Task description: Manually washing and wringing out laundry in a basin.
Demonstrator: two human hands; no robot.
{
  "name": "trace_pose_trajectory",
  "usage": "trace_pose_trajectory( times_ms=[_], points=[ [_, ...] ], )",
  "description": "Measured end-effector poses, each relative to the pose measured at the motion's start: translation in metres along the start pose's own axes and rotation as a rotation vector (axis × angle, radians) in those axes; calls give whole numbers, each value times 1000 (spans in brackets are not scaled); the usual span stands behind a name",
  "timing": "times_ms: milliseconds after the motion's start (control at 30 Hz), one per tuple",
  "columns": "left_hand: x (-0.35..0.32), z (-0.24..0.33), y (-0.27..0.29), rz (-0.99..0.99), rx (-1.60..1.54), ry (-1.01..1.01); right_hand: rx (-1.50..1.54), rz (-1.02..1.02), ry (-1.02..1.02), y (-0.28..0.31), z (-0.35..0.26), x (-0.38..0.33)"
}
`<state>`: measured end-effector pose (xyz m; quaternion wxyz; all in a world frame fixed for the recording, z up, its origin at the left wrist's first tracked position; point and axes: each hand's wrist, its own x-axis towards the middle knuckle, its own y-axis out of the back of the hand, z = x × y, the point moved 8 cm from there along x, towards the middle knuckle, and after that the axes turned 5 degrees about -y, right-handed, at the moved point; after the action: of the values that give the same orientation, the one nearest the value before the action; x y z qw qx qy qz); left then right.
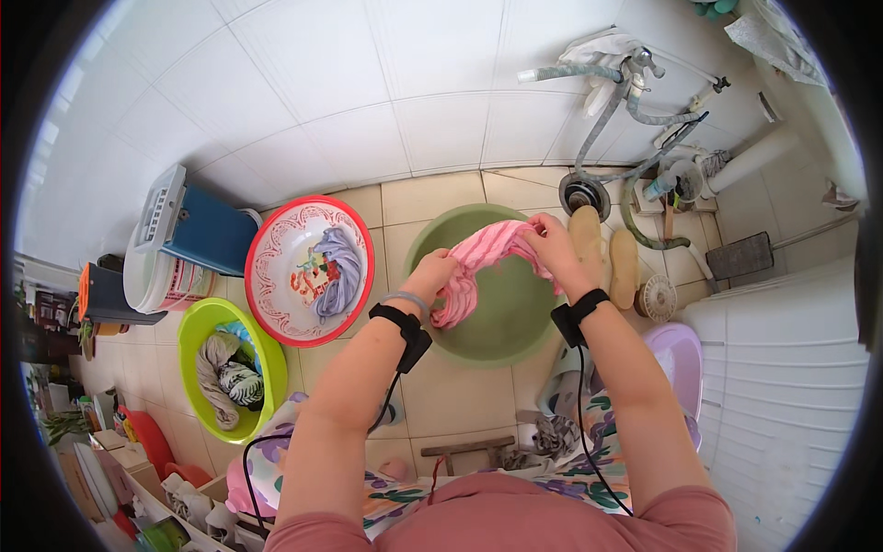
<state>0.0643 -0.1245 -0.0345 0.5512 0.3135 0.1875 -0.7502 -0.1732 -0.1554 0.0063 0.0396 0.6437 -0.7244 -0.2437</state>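
A pink-and-white striped cloth (485, 247) is stretched between my two hands over a round green basin (416, 256). My left hand (434, 274) is closed on its left part, and a bunched end hangs below that hand inside the basin. At the upper right, my right hand (553, 247) pinches the other end, with a bit of cloth dangling under the fingers. The basin seems to hold water; whether the cloth's lower end touches it, I cannot tell. Black bands with cables circle both my wrists.
A red-rimmed white basin (254, 293) with a lilac cloth (342, 272) stands left, near a lime tub (188, 354) of clothes and a blue bin (210, 221). Rightward are tan soles (624, 267), a floor drain (584, 193), hoses (602, 124), a brush (740, 256) and a purple basin (688, 359).
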Motion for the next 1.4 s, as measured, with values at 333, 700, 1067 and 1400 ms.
trace_pose_trajectory(
  times_ms=[333, 700, 1067, 1400],
  points=[
    [80, -98, 27, 241, 543, -124, -138, -264, -44, -75, 136, 14],
    [96, -26, -65, 198, 1432, -1034, -905, -316, -45, -105, 174, -1],
    [124, -66, -1, 169, 683, -264, -692, 25, 68, -63, 115, 21],
    [91, -38, -33, 316, 983, -673, -696, 3, 289, -87, 133, 8]
  ],
)
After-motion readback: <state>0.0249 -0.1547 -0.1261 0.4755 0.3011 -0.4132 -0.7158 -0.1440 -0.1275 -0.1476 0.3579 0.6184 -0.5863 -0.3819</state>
